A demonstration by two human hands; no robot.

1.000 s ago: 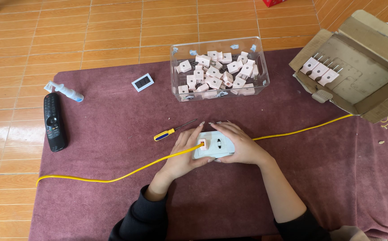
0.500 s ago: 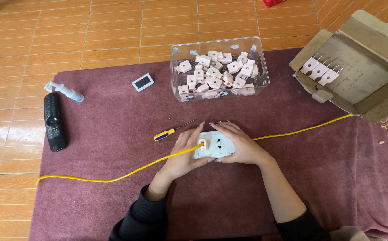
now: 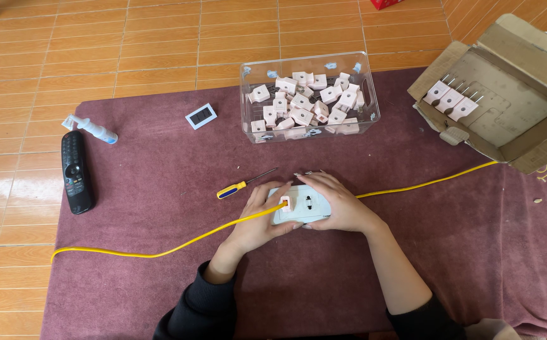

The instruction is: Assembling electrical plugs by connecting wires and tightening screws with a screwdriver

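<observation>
Orange floor tiles [image 3: 128, 38] run under a maroon cloth [image 3: 160, 182] spread flat, and I work over its middle. Both my hands close around a white socket block [image 3: 305, 204] lying on the cloth: my left hand [image 3: 257, 220] clamps its near-left end, thumb and fingers wrapped on it, and my right hand [image 3: 339, 201] covers its right end and far edge, fingers curled over the top. A pale pink plug [image 3: 285, 203] sits pushed into the block's left outlet, right by my left thumb, and the outlet beside it shows bare.

A yellow cable [image 3: 160, 252] leaves the plug, runs under my left hand and trails off toward the cloth's left edge; another yellow stretch comes out from under my right hand and goes to the right edge, below the cardboard box. Whether the two are one cable I cannot tell.

Just beyond my left hand lies a small screwdriver [image 3: 242, 186] with a yellow and blue handle — touching nothing. Farther back stands a clear plastic bin [image 3: 308, 126] heaped with more pink plugs. An open cardboard box [image 3: 506, 94] at the right holds three plugs in a row. At the left lie a black remote control [image 3: 76, 171], a white tube with a blue cap [image 3: 91, 129] and a small digital timer [image 3: 200, 116] — all well apart from my hands.
</observation>
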